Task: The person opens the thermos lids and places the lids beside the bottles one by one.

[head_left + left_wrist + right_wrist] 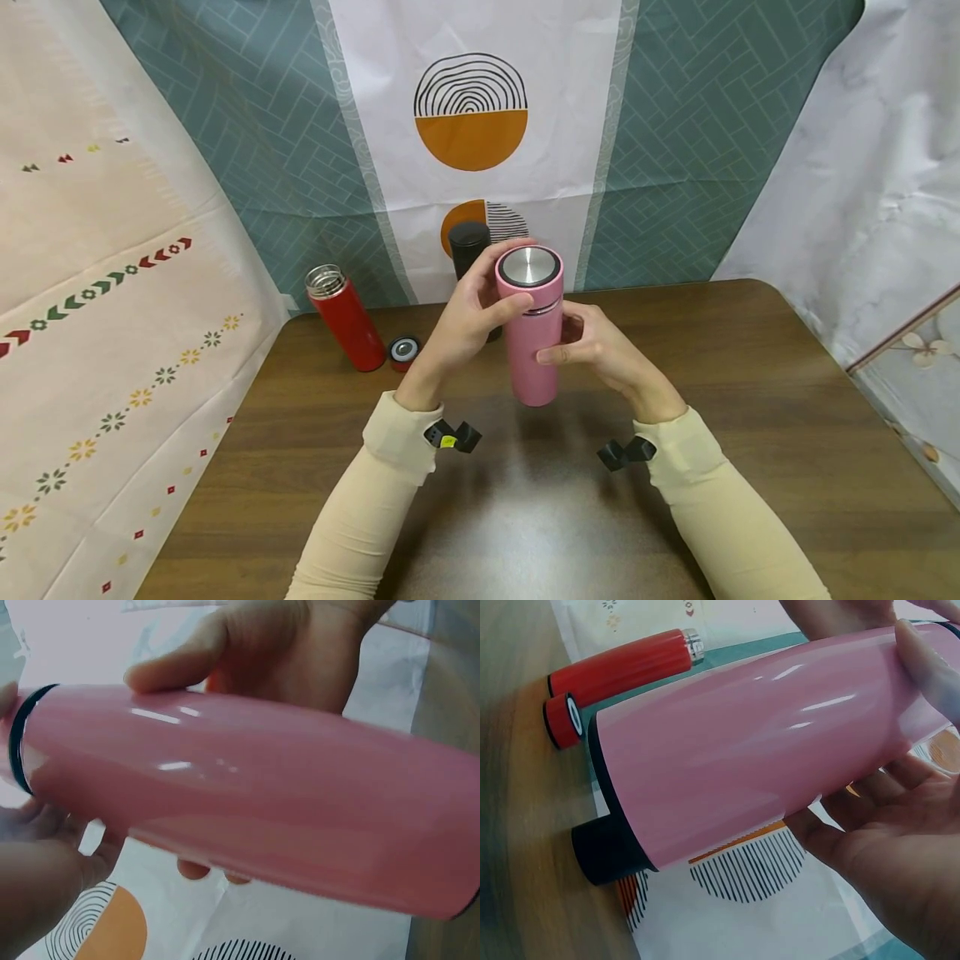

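Note:
Both hands hold a pink thermos bottle [534, 358] upright, raised over the table. Its lid [551, 292] has a steel disc on top and sits on the body, with a shiny ring visible at the seam. My left hand [468, 312] grips the lid, thumb across the near side. Lower down, my right hand [600, 346] is wrapped around the body from the right. The right wrist view shows the bottle's dark base rim and the right hand's fingers [840, 832] curled behind the pink body [742, 750].
At the back left stands a red thermos bottle [348, 325] with its steel mouth uncovered. Its red lid [405, 352] lies beside it, inner side up. A black bottle [468, 242] stands behind the pink one, partly hidden by the left hand. Patterned cloth [480, 25] hangs behind the wooden table [750, 383].

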`<control>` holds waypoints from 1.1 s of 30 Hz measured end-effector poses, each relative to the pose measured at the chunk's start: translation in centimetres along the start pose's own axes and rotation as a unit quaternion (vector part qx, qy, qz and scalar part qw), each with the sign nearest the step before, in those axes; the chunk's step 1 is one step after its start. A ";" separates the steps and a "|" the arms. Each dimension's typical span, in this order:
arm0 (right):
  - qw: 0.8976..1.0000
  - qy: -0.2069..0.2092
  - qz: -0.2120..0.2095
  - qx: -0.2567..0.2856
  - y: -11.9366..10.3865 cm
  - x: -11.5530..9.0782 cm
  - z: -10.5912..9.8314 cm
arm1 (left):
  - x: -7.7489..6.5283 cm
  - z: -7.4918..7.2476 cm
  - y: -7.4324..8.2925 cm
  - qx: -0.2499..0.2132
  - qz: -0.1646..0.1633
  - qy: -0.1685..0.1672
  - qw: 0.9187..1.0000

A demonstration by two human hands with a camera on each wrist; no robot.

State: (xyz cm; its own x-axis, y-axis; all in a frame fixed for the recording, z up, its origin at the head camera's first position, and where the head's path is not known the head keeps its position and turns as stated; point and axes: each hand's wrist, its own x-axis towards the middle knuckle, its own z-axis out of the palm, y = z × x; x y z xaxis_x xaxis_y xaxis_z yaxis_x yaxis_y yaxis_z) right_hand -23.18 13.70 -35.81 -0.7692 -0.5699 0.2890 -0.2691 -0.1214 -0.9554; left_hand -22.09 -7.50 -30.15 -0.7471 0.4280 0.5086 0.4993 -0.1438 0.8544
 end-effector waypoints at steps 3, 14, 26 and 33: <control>1.000 0.001 0.005 -0.009 0.1 0.0 0.0 | 0.1 0.2 0.0 -0.003 0.010 0.027 1.000; 1.000 0.005 0.008 -0.020 0.0 0.0 0.0 | 0.2 0.1 0.3 -0.021 0.008 0.065 0.998; 1.000 0.016 0.002 -0.023 0.2 0.0 -0.2 | 0.2 -0.1 0.7 -0.060 0.052 0.153 0.985; 0.999 0.028 0.000 -0.028 -0.1 -0.2 -0.3 | 0.2 -0.4 0.6 -0.097 0.068 0.170 0.978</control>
State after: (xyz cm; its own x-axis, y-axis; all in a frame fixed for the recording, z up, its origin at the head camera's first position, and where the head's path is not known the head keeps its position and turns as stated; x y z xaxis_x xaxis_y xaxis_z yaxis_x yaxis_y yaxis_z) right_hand -23.23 14.08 -35.75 -0.8002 -0.5236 0.2925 -0.2993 -0.0741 -0.9513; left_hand -22.11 -7.80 -29.46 -0.7984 0.0766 0.5972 0.5367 -0.3592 0.7635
